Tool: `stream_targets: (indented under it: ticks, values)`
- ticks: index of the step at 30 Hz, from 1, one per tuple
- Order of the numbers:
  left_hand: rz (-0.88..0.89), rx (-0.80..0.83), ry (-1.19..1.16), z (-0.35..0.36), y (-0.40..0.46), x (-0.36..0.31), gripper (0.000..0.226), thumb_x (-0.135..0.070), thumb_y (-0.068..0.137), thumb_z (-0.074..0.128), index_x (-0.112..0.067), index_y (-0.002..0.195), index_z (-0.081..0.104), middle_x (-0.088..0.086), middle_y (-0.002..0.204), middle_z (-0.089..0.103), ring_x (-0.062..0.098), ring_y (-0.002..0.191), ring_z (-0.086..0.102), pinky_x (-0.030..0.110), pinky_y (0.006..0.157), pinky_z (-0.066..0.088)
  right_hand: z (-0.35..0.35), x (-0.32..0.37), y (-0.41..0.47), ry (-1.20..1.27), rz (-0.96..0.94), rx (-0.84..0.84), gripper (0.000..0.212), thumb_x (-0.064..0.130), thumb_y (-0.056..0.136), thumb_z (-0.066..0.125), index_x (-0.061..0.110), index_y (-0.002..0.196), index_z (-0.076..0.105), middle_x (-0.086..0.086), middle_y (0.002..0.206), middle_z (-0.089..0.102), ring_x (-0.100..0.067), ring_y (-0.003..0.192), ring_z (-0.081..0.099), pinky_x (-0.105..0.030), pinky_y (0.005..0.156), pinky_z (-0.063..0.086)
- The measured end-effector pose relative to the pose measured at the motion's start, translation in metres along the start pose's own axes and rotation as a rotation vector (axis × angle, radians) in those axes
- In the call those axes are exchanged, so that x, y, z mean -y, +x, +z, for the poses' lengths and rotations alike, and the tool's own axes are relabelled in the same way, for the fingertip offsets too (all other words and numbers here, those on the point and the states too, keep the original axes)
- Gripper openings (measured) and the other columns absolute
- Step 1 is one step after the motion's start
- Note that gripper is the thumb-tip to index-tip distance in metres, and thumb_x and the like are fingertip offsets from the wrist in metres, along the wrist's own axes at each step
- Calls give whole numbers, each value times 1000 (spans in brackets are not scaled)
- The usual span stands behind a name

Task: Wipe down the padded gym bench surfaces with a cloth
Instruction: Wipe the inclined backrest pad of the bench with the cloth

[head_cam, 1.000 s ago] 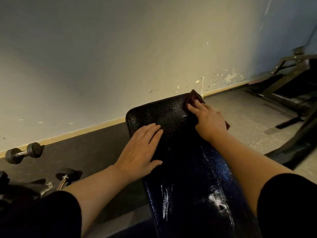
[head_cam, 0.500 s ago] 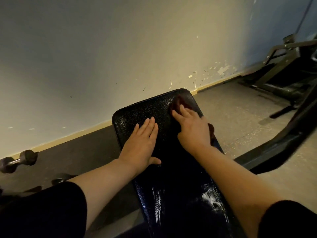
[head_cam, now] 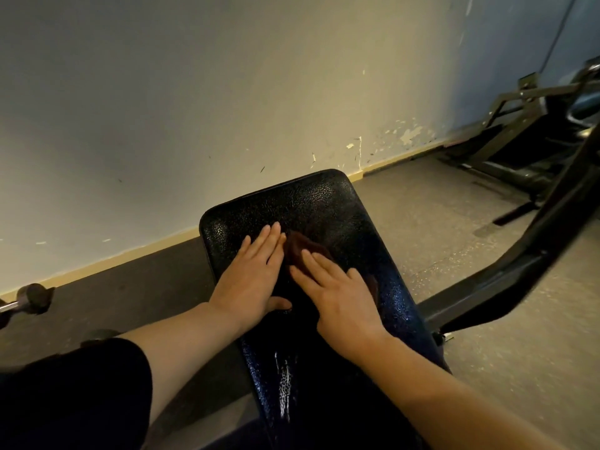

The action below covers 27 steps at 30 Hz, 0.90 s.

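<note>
Dim gym, black bench [head_cam: 324, 203] by wall: cloth [head_cam: 303, 246] dragged from far right corner to pad centre under flat right hand [head_cam: 341, 293], left hand [head_cam: 253, 277] flat alongside; far end likely wiped, near pad pending.

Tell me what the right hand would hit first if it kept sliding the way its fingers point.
The right hand points up-left over the cloth. It would probably meet the left hand fingertips first; otherwise bare bench pad, then the wall.
</note>
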<state>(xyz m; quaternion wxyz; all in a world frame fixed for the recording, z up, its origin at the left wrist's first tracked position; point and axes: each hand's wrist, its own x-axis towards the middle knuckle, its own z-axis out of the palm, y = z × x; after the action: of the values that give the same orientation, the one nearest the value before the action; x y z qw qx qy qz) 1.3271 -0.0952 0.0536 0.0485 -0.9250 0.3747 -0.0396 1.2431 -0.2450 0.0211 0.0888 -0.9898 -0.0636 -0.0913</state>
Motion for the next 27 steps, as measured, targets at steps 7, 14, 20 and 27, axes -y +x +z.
stream_targets:
  ticks: [7,14,20,27]
  values:
    - [2,7,-8,3,-1,2,106,-57,86,53,-12,146,-22,6,152,-32,18,138,-31,32,113,-18,-33,-68,56,26,366,-62,73,11,89,46,30,152,12,-1,161,3,-20,147,7,-48,109,28]
    - [-1,-6,-14,3,0,0,107,-58,85,54,-13,140,-26,6,151,-33,18,136,-33,31,110,-20,-12,-43,30,-15,178,-91,73,16,91,45,30,152,9,-1,161,-4,-18,148,1,-44,110,25]
    - [-19,2,-11,6,0,-1,106,-57,86,53,-14,141,-28,3,149,-36,17,137,-34,32,113,-19,-35,-60,73,-67,163,-61,71,16,93,42,35,152,5,-1,161,-4,-19,148,-2,-45,112,25]
    - [-10,-4,-60,5,-1,0,106,-55,85,56,-15,144,-23,2,151,-34,17,138,-31,28,110,-21,-26,-67,54,-32,196,-57,77,13,91,44,35,152,2,0,160,-10,-19,148,-7,-48,109,26]
